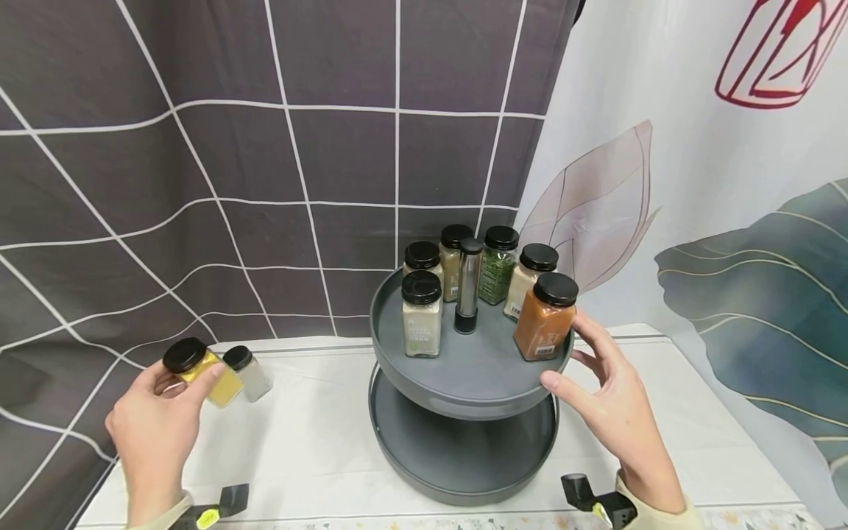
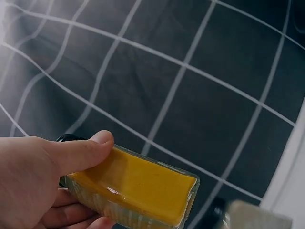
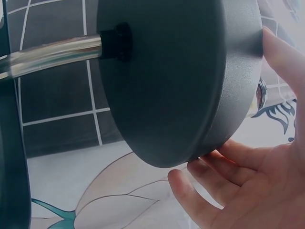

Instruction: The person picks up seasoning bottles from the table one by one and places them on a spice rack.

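Observation:
My left hand [image 1: 155, 423] holds a tilted spice jar of yellow powder [image 2: 143, 183], its black lid up and to the left in the head view. Close beside it, a smaller clear jar with pale contents [image 1: 255, 379] stands tilted-looking on the counter. My right hand [image 1: 612, 397] grips the rim of a grey two-tier turntable rack [image 1: 464, 383] at the upper tier's right side. Its thumb and fingers [image 3: 238, 155] touch that rim in the right wrist view. Nearest this hand is a jar of orange powder [image 1: 546, 324] on the upper tier.
The upper tier also carries several black-lidded spice jars, among them a pale one [image 1: 422, 320] and a green one [image 1: 497, 269], around a metal post [image 1: 468, 287]. Below lies the bare lower tier [image 1: 464, 471]. A gridded dark curtain [image 1: 344, 147] hangs behind the white counter [image 1: 318, 456].

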### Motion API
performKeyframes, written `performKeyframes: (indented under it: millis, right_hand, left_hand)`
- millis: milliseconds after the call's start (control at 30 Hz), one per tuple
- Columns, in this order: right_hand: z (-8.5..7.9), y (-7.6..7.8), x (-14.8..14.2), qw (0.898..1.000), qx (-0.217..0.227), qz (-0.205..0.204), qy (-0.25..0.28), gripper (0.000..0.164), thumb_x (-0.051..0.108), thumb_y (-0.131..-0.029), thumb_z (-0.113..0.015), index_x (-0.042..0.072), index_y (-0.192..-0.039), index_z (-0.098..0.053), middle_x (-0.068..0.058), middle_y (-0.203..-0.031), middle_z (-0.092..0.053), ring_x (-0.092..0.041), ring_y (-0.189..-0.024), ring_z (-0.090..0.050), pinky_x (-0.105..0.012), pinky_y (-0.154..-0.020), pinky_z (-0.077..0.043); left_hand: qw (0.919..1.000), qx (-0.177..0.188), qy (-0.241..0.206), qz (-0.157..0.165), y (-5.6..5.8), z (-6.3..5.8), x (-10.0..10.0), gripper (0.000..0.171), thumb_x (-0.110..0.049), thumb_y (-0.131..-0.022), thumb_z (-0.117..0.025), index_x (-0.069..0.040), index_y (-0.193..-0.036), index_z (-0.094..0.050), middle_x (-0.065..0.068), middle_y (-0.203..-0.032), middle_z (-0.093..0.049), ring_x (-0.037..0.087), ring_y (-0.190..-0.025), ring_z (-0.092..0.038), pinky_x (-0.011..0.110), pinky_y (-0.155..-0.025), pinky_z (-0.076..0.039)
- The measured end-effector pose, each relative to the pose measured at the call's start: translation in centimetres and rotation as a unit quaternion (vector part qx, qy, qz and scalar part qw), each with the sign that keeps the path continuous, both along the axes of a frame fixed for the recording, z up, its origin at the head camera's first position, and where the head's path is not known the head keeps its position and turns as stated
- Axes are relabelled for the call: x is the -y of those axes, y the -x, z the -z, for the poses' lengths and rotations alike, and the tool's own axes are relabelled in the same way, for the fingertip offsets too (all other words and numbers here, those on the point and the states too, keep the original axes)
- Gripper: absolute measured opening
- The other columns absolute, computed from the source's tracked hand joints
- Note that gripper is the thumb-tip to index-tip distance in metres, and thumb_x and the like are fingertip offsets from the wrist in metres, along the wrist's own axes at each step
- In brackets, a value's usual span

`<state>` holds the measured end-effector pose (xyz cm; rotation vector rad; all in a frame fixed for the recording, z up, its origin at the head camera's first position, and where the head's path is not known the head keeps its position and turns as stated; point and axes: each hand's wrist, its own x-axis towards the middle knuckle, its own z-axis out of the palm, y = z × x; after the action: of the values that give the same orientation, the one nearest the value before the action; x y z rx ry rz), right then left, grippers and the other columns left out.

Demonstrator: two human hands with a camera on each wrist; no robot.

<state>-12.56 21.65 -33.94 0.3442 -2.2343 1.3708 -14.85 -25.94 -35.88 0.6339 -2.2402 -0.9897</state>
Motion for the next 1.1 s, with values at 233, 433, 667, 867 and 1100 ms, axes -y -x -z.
performKeyframes:
  millis: [233,433,667,867,1100]
  right_hand:
    - [0.0,0.1,-0.1,1.0,0.015,0.019,-0.005,0.075,0.002,-0.071,-0.078,0.016,-0.137,-0.044,0.002,-0.141,-0.041,-0.008,-0.127,-0.039,-0.015,-0.092,-0.04]
    - [0.1,0.0,-0.2,0.999,0.015,0.028,-0.013,0.071,0.004,-0.074,-0.076,0.016,-0.136,-0.045,0.001,-0.139,-0.043,-0.007,-0.124,-0.041,-0.015,-0.092,-0.041]
    - [-0.1,-0.1,-0.2,1.0,-0.001,0.028,-0.009,0.065,0.001,-0.075,-0.074,0.016,-0.133,-0.049,0.0,-0.134,-0.047,-0.009,-0.123,-0.043,-0.016,-0.092,-0.041]
    - [-0.3,-0.1,-0.1,0.999,-0.009,0.029,-0.012,0.065,0.0,-0.074,-0.075,0.016,-0.132,-0.05,0.0,-0.132,-0.049,-0.009,-0.121,-0.044,-0.016,-0.092,-0.041]
    - [-0.2,-0.1,-0.2,0.999,-0.015,0.033,-0.013,0.065,-0.001,-0.073,-0.076,0.016,-0.131,-0.051,0.001,-0.131,-0.05,-0.009,-0.12,-0.045,-0.016,-0.092,-0.04]
  left_hand:
    - [0.9996,-0.027,-0.002,0.009,-1.0,-2.5,-2.2,0.059,-0.047,-0.065,-0.08,-0.015,-0.113,-0.067,0.013,-0.099,-0.069,-0.023,-0.063,-0.044,0.033,-0.093,-0.028]
    - [0.998,-0.062,-0.006,0.011,-2.0,-4.2,-4.3,0.053,-0.043,-0.061,-0.084,-0.02,-0.108,-0.07,0.004,-0.094,-0.071,-0.02,-0.065,-0.052,0.009,-0.066,-0.038]
    - [0.9925,-0.111,-0.009,0.051,-2.7,-5.7,-6.4,0.048,-0.034,-0.06,-0.087,-0.024,-0.103,-0.071,-0.02,-0.081,-0.065,-0.013,-0.07,-0.058,0.007,-0.064,-0.043]
    - [0.9833,-0.159,-0.002,0.089,-3.2,-6.9,-7.9,0.048,-0.023,-0.059,-0.088,-0.023,-0.104,-0.071,-0.02,-0.081,-0.065,-0.009,-0.071,-0.06,0.006,-0.066,-0.044]
    - [0.9698,-0.201,-0.001,0.139,-3.8,-8.7,-10.0,0.048,-0.014,-0.059,-0.088,-0.02,-0.103,-0.071,-0.012,-0.084,-0.066,0.0,-0.074,-0.063,0.011,-0.073,-0.048]
